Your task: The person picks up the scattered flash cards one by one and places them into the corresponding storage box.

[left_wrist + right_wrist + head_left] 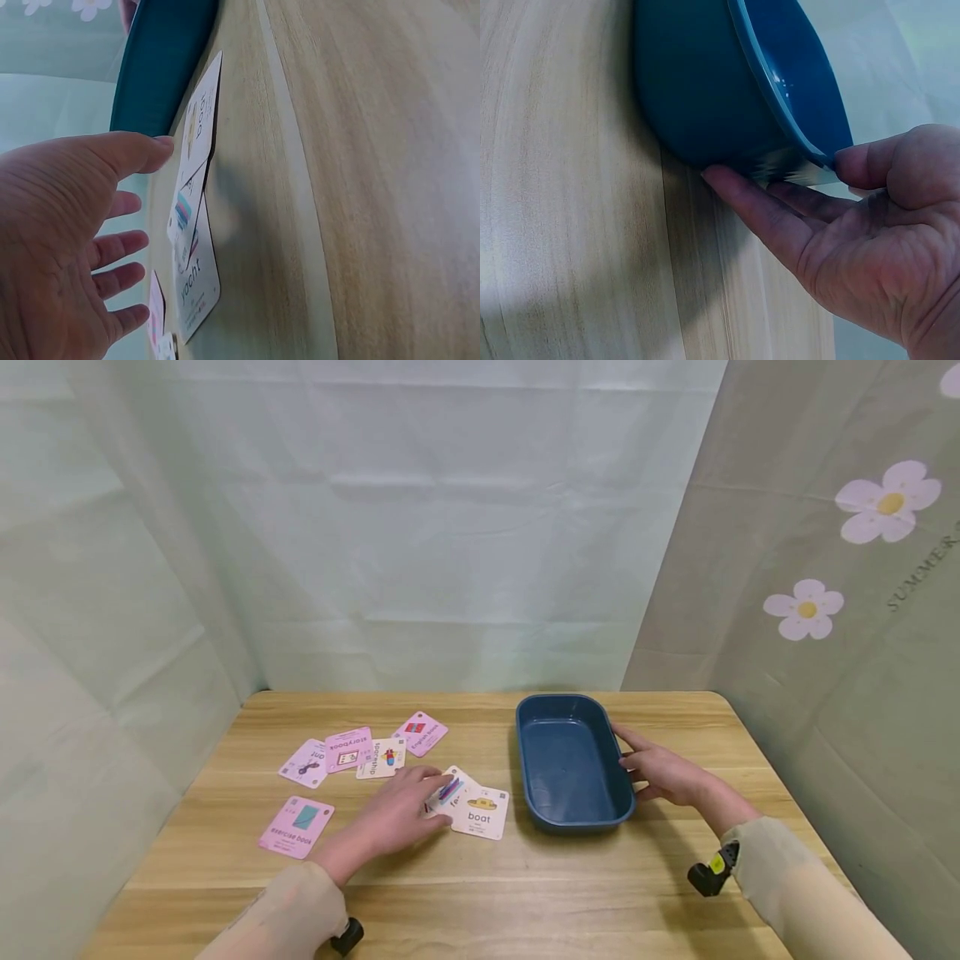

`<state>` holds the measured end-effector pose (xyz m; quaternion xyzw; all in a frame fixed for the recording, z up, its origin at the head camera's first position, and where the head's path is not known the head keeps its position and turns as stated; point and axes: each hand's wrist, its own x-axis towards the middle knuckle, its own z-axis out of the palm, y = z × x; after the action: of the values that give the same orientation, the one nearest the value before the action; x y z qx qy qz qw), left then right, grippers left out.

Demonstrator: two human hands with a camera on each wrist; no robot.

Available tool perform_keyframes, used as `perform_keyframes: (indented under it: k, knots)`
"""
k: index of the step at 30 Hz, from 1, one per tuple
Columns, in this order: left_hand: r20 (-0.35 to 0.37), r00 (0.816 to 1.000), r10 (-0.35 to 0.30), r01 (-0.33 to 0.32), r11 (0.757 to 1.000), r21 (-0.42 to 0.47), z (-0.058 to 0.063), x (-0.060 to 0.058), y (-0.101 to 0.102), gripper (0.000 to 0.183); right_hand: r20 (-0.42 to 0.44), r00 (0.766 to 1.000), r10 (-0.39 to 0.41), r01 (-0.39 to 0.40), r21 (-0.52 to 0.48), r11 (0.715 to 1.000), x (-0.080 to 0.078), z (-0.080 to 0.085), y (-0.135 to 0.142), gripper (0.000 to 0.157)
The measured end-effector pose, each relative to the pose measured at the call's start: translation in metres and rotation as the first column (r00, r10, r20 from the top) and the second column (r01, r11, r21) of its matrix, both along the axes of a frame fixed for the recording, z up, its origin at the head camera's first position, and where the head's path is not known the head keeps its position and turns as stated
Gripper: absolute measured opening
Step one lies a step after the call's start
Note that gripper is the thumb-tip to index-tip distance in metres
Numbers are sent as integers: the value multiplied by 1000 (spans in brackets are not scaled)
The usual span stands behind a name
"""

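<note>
Left wrist: yacht card (198, 292) partly covered, blue tray (160, 71) cut off.

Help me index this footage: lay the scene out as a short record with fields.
Surface: wooden table
Left grip: by the overlapping cards, contact unclear
Overlapping cards: boat card, partly covered card, yacht card
Right grip: thumb at rim, fingers against outer wall of blue tray
Far-left cards: ant card, storybook card, spaceship card, English book card
Near-left card: exercise book card
</note>
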<state>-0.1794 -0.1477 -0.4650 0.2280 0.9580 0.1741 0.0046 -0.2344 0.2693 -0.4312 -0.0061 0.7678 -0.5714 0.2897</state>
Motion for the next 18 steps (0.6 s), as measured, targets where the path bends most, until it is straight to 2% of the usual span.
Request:
perform_keyframes:
  k: [8, 18]
  knots:
    - [25, 999, -26, 27, 999, -31, -2, -5, 4, 66, 13, 1000, -5, 5, -6, 1000, 0, 0, -1, 62]
    - [-3, 996, -88, 88, 994, -58, -6, -13, 12, 72, 16, 1000, 4, -4, -23, 1000, 0, 1, 1, 62]
